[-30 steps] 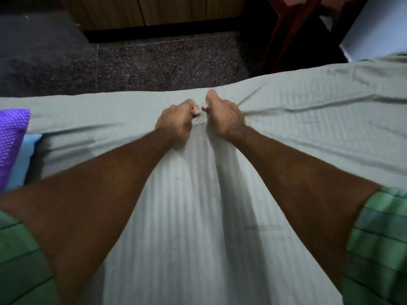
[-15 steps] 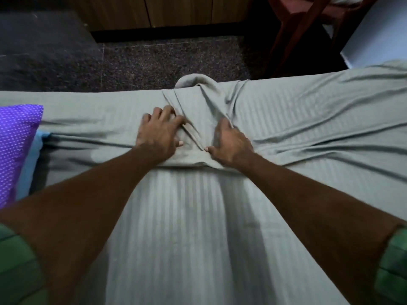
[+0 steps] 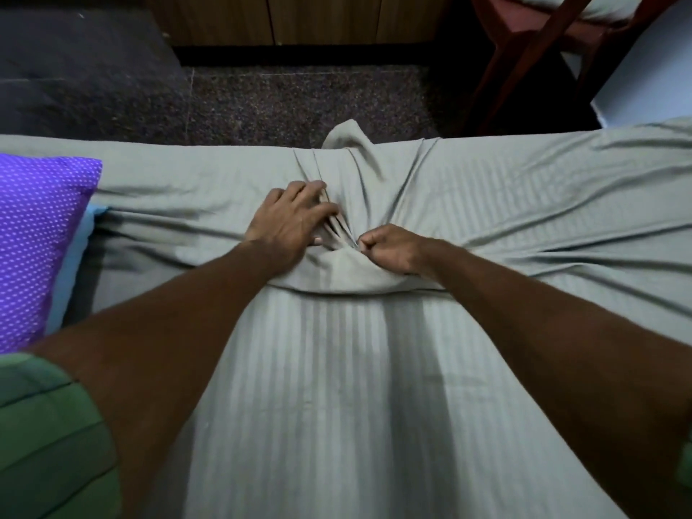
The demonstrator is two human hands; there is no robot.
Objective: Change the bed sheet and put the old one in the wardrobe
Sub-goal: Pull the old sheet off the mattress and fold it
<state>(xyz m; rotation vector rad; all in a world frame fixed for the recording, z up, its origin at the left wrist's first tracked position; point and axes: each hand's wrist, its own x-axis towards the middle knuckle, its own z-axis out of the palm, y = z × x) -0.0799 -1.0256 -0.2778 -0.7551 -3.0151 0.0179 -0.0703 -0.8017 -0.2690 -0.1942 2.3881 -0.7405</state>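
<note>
Grey-green sheet [image 3: 355,387] appears soft, light, easily bunched; right hand [image 3: 389,249] fists the gathered fold; left hand [image 3: 292,215] presses it, fingers spread.

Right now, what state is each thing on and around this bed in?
Bed sheet: bunched mid-bed, far edge pulled up.
Left hand: fingers spread, pressing the folds.
Right hand: fisted on gathered sheet.
Purple pillow: lying at the left.
Wardrobe doors: closed.

The bed sheet [image 3: 337,387] is showing grey-green with faint stripes, and the pillow [image 3: 33,237] is looking purple with white dots.
</note>
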